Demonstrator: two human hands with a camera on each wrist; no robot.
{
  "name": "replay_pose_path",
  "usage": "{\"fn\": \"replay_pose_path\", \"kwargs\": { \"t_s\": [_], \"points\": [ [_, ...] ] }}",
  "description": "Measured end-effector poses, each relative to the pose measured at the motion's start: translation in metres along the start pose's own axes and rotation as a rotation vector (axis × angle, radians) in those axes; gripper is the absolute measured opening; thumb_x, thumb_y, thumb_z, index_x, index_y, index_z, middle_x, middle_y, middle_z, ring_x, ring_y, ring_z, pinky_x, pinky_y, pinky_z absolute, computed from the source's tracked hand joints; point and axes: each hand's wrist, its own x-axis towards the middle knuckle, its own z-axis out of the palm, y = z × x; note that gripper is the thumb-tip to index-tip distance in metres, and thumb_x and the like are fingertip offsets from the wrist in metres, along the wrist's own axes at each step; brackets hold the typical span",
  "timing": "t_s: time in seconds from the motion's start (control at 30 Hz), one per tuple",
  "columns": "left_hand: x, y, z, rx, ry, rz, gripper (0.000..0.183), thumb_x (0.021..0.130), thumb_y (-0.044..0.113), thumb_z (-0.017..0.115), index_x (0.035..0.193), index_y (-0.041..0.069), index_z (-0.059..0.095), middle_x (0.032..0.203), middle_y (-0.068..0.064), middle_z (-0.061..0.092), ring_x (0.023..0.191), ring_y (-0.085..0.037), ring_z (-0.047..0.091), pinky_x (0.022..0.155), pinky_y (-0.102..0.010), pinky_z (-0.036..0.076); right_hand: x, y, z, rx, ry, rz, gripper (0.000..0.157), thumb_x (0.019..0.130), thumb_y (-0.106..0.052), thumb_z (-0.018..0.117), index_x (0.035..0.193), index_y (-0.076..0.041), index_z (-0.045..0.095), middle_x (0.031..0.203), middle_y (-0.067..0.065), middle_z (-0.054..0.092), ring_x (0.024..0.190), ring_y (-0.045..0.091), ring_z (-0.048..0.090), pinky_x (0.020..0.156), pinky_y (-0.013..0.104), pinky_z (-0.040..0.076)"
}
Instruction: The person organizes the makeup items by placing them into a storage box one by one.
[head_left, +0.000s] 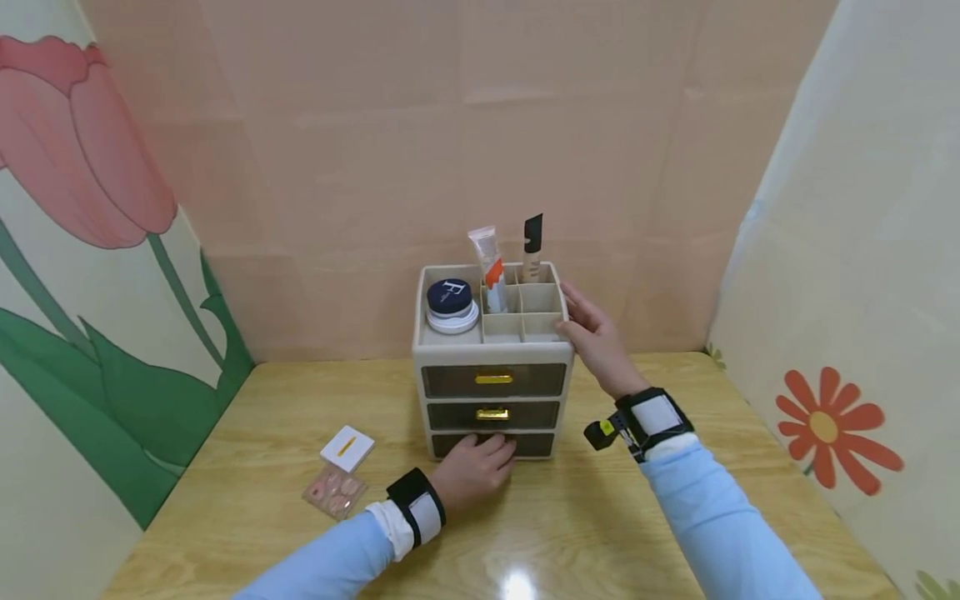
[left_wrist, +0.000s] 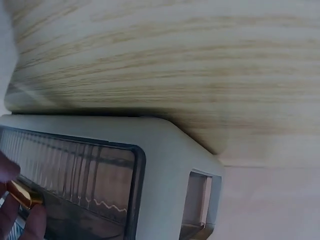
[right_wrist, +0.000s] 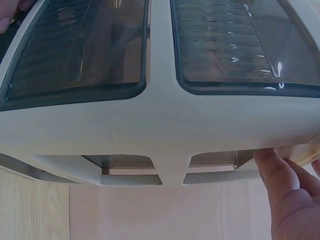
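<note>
A cream drawer organizer (head_left: pixel 491 352) with dark see-through drawers stands upright. In the head view my left hand (head_left: pixel 474 471) is at the bottom drawer (head_left: pixel 536 445). Its fingers pinch a gold handle (left_wrist: pixel 25 194) in the left wrist view. My right hand (head_left: pixel 597 340) touches the organizer's upper right side with fairly straight fingers (right_wrist: pixel 280 175), the thumb at the rim. On top sit a round jar with a dark lid (head_left: pixel 450 293), a white tube with an orange patch (head_left: pixel 491 271) and a black-capped bottle (head_left: pixel 532 242).
Left of the organizer, a white square box (head_left: pixel 347 448) lies on the wooden table (head_left: pixel 600 533) by a clear pink palette-like case (head_left: pixel 334 492). A pink backdrop (head_left: pixel 360 167) rises behind; printed side panels (head_left: pixel 847 275) flank the table.
</note>
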Motion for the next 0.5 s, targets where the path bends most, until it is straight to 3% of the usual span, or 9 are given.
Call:
{"fn": "replay_pose_path", "kwargs": {
  "t_s": [0.23,0.5],
  "points": [
    [0.0008,0.0008,0.0006,0.020,0.003,-0.003,0.059,0.102,-0.001,0.021,0.100,0.021,0.076,0.113,0.003,0.065,0.099,-0.015,0.058,0.056,-0.027,0.050,-0.0003,0.0006,0.0013,-0.006,0.003,0.000,0.059,0.099,-0.019,0.052,0.153,-0.029,0.031,0.155,0.008,0.032,0.133,0.033,0.040,0.100,0.055,0.041],
    [0.0028,0.0003,0.0025,0.042,0.071,-0.010,0.056,0.102,-0.001,0.024,0.092,0.020,0.076,0.107,0.003,0.066,0.094,-0.015,0.058,0.052,-0.027,0.047,-0.0007,0.0021,0.0020,-0.006,0.007,-0.010,0.058,0.099,-0.019,0.051,0.153,-0.030,0.031,0.155,0.005,0.032,0.133,0.033,0.040,0.101,0.056,0.039]
  ]
}}
